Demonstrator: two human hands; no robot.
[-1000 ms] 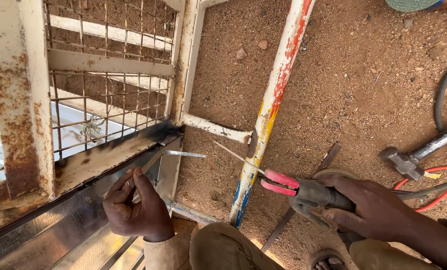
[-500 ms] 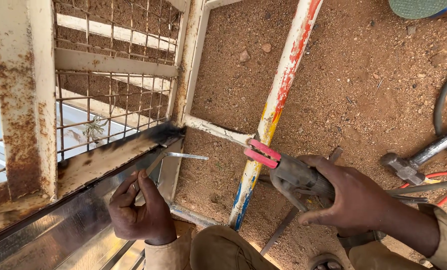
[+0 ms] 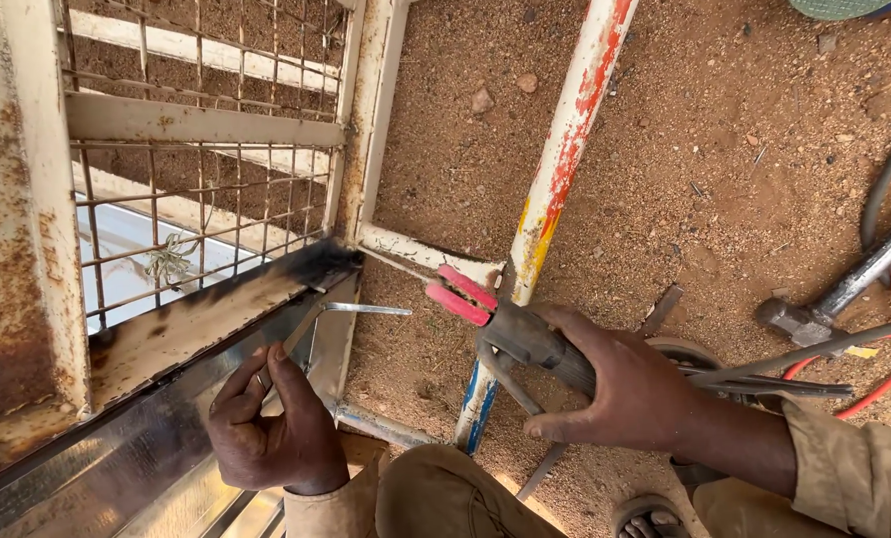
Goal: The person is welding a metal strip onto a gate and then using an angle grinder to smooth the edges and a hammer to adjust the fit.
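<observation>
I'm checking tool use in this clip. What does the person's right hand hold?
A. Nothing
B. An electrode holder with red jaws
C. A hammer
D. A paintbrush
B: the right hand grips a dark electrode holder whose red jaws point toward the rusty frame.

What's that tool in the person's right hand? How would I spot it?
Start at the white pole with red, yellow and blue paint lying across the dirt. Where it nears the person's knee, the right hand grips a welding electrode holder. Its two pink-red jaw tips set it apart from the grey hammer nearby.
</observation>
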